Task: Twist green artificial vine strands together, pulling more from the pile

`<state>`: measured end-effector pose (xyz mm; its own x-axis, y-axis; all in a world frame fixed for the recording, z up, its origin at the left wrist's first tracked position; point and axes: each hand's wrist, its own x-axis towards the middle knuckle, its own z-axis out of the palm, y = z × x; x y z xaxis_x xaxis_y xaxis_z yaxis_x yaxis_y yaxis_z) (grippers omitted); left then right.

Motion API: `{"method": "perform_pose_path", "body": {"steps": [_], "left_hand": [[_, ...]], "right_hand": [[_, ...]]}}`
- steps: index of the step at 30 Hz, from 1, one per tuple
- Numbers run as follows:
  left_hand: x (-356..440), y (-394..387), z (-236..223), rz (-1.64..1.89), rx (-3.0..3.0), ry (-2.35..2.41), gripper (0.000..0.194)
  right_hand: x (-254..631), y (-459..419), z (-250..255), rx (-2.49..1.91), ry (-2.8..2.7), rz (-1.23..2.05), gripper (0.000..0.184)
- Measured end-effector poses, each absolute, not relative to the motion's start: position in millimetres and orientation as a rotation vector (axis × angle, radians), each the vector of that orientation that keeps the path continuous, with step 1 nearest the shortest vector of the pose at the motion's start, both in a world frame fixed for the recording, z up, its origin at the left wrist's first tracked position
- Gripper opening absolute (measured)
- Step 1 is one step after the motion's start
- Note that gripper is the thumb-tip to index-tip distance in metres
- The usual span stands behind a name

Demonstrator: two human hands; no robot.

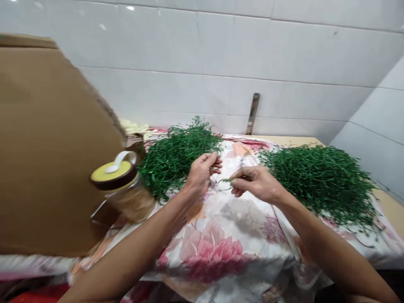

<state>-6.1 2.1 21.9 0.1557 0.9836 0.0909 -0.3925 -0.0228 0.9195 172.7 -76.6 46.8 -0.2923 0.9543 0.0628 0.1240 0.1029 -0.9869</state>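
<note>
My left hand [202, 171] and my right hand [252, 183] meet over a flowered cloth [221, 248], both with fingers pinched. Between them runs a thin green stem [224, 181]; the right hand's fingertips hold one end and the left hand's curled fingers are at the other. A heap of thin green stems [176, 155] lies just left of my left hand. A larger heap of the same greens [322, 181] lies to the right of my right hand.
A big brown cardboard sheet [47, 147] stands at the left. In front of it is a glass jar with a yellow lid [121, 181]. A white tiled wall [221, 54] backs the table, with a metal strip [253, 112] leaning on it.
</note>
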Motion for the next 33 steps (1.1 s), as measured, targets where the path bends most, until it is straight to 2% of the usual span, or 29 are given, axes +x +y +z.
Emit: {"method": "perform_pose_path", "body": {"steps": [5, 7, 9, 11, 13, 15, 18, 20, 25, 28, 33], "left_hand": [[-9.0, 6.6, 25.7, 1.285, 1.044, 0.806, 0.038], [-10.3, 7.7, 26.7, 1.264, 1.046, 0.824, 0.037], [-10.9, 7.4, 27.5, 1.242, 1.055, 0.835, 0.036], [-10.3, 5.8, 28.2, 1.227, 1.069, 0.841, 0.036], [-8.3, 3.4, 28.9, 1.210, 1.086, 0.850, 0.038], [-5.9, 0.7, 29.3, 1.183, 1.107, 0.869, 0.041], [-4.7, -2.5, 28.8, 1.163, 1.210, 0.920, 0.042], [-6.4, -3.2, 27.3, 1.175, 1.390, 0.988, 0.038], [-10.6, -1.7, 15.2, 1.111, 2.189, 1.109, 0.021], [-8.1, -8.7, 6.3, 0.962, 2.609, 0.999, 0.019], [-2.6, -21.3, 2.5, 0.601, 2.942, 1.173, 0.012]], "right_hand": [[168.8, -76.2, 46.0, -1.027, -1.795, 1.477, 0.030], [193.1, -68.5, 61.6, -1.053, -1.738, 1.345, 0.026], [236.7, -62.8, 87.2, -1.058, -1.489, 1.043, 0.027], [285.3, -61.2, 112.9, -1.040, -1.225, 0.743, 0.046], [318.6, -62.0, 126.6, -0.973, -1.105, 0.668, 0.070], [324.0, -62.2, 123.1, -0.909, -1.025, 0.721, 0.078], [290.0, -57.5, 99.4, -0.854, -1.029, 0.991, 0.084], [261.1, -52.1, 85.6, -0.842, -1.012, 1.065, 0.080], [228.5, -42.7, 73.5, -0.965, -1.106, 1.147, 0.046], [221.0, -43.0, 67.1, -1.089, -1.188, 1.139, 0.042], [209.9, -33.9, 43.2, -1.295, -1.475, 1.071, 0.040]]}}
